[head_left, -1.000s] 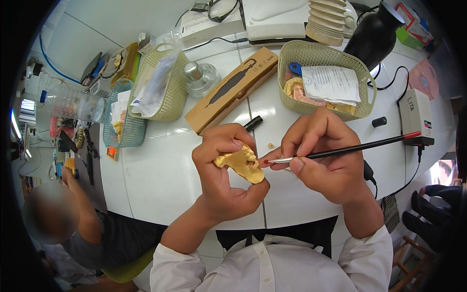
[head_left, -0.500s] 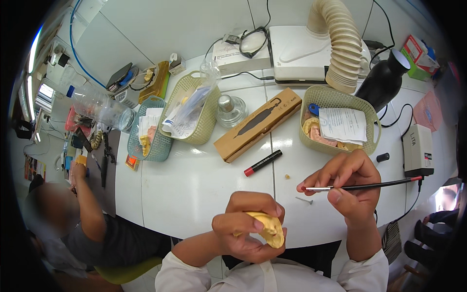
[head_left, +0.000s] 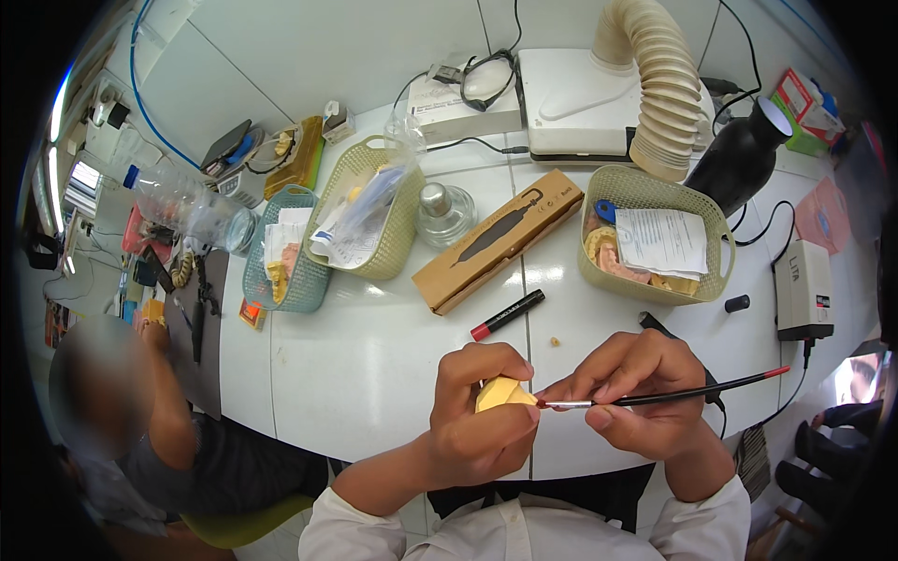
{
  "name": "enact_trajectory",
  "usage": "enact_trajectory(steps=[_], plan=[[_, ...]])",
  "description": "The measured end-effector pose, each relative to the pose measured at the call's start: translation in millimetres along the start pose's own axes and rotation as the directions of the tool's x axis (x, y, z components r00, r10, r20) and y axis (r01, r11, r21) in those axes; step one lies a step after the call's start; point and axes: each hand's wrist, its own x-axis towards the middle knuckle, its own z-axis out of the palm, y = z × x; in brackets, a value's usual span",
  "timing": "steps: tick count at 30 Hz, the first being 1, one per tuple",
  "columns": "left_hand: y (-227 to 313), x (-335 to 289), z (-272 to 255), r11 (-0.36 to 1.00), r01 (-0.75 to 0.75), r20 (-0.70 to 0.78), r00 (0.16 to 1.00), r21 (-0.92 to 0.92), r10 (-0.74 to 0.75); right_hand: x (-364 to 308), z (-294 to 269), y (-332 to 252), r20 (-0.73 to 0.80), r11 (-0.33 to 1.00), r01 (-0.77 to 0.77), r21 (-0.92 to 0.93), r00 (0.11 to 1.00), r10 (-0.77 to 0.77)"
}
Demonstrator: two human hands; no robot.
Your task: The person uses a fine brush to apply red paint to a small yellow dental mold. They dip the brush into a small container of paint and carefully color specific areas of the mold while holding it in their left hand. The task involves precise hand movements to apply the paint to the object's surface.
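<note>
In my left hand (head_left: 482,411), a yellow dental cast (head_left: 503,394) is gripped between thumb and fingers, its flat side facing up. My right hand (head_left: 645,393) pinches a thin paintbrush (head_left: 669,394) with a black handle, a silver ferrule and a red handle end. The brush's reddish tip meets, or nearly meets, the right edge of the cast; fingers partly hide that spot. Beyond the hands lie a red-and-black marker pen (head_left: 506,314) and a tiny yellowish piece (head_left: 555,342). Past my right fingers a black tool end (head_left: 658,324) shows, mostly covered.
A brown cardboard box (head_left: 496,241) lies mid-table beside a glass jar (head_left: 444,215). Baskets with casts and papers stand at right (head_left: 655,292) and left (head_left: 374,266). A ribbed hose (head_left: 662,103) and black bottle (head_left: 739,159) are behind. A co-worker (head_left: 178,439) sits at left.
My right hand has moved left and down, bringing the brush tip to the cast. My left hand has turned the cast and raised it slightly. The small metal pin is now hidden.
</note>
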Motion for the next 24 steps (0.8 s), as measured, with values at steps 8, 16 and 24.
enact_trajectory(steps=[8, 16, 24], plan=[[-8, -6, 14, 0.990, -0.033, -0.158, 0.987, -0.134, 0.011, 6, -6, 0, 0.111, 0.980, 0.065, -0.187, 0.993, -0.045], [-7, -4, 17, 0.992, -0.030, -0.132, 0.991, -0.122, 0.014, 0, -1, 1, 0.019, 0.982, 0.018, -0.188, 1.000, -0.015], [-44, -8, 14, 0.880, 0.215, -0.147, 0.942, -0.423, -0.301, 9, -25, -25, -0.229, 0.974, 0.021, -0.225, 0.971, -0.074]])
